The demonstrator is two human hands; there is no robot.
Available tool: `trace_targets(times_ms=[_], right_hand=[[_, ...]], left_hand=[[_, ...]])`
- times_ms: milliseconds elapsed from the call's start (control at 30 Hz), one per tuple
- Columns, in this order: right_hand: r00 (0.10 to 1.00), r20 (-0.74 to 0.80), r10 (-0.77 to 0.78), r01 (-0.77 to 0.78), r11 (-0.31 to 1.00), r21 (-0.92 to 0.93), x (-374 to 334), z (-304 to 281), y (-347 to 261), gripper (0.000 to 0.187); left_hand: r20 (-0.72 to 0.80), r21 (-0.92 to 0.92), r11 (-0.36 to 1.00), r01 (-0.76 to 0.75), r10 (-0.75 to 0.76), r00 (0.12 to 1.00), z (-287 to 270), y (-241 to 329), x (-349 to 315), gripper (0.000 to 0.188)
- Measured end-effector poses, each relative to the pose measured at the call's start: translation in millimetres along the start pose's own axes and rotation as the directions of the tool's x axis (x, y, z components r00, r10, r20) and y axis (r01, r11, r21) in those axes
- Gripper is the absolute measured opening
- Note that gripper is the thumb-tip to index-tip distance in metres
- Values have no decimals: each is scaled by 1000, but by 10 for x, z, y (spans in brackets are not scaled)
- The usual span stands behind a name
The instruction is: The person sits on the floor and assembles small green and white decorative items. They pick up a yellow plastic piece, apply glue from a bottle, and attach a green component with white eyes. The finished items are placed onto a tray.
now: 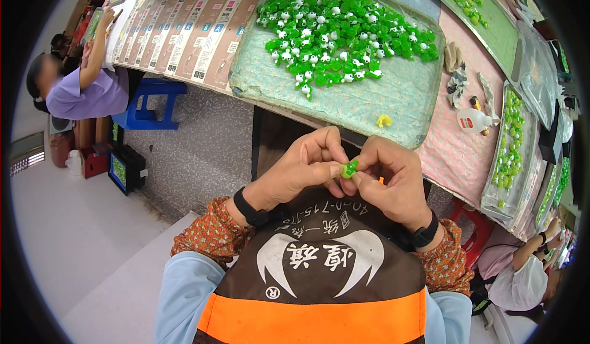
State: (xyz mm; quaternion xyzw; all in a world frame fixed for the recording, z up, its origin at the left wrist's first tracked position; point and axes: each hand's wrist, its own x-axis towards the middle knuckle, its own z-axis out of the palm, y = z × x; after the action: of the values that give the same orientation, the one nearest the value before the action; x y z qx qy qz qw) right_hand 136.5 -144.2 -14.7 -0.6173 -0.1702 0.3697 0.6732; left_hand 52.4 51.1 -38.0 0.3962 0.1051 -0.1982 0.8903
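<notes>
The piece (349, 169) — small, bright green — sits at the centre of the frame, held up above the apron (399, 264), apart from the surface (452, 156); the left hand (294, 167) pinches its left side between thumb and fingers, while the right hand (396, 181) has its thumb and fingertips closed on the lower right side; so the fingers of both hands are grasping the same piece, though the fingertips hide much of its outline.

It looks like moulded plastic — probably very light, fairly stiff and smooth enough to slip from a loose pinch; any thin part might bend or snap under hard pressure, but the body should bear a firm squeeze; the best hold is likely by its opposite edges with the fingertips, leaving the middle free.

In the upper centre, the tray (344, 107) carries a broad pile (350, 34) of green and white pieces; a yellow bit (383, 120) lies alone near its lower right corner; a white bottle (472, 121) lies farther right.
</notes>
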Motion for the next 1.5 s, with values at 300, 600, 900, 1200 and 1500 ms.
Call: trace_targets(times_ms=[300, 600, 900, 1200, 1500], right_hand=[[1000, 10, -4, 4, 1000, 3, -2, -7, -24, 12], [999, 26, -22, 22, 1000, 8, -12, -32, -3, 10], [999, 37, -19, 17, 999, 33, -17, -29, -19, 11], [998, 50, -28, 27, 1000, 15, -14, -48, -31, 12], [999, 31, -13, 12, 999, 29, -35, -51, -39, 12]], left_hand=[[11, -28, 1000, 9, -9, 1000, 5, -8, 7, 18], [19, -56, 998, 26, -25, 1000, 8, -15, 14, 18], [41, -80, 996, 36, -33, 999, -2, -10, 14, 20], [54, -92, 994, 66, -61, 997, 0, 2, 19, 20], [76, -111, 989, 93, -85, 994, 2, -1, 39, 20]])
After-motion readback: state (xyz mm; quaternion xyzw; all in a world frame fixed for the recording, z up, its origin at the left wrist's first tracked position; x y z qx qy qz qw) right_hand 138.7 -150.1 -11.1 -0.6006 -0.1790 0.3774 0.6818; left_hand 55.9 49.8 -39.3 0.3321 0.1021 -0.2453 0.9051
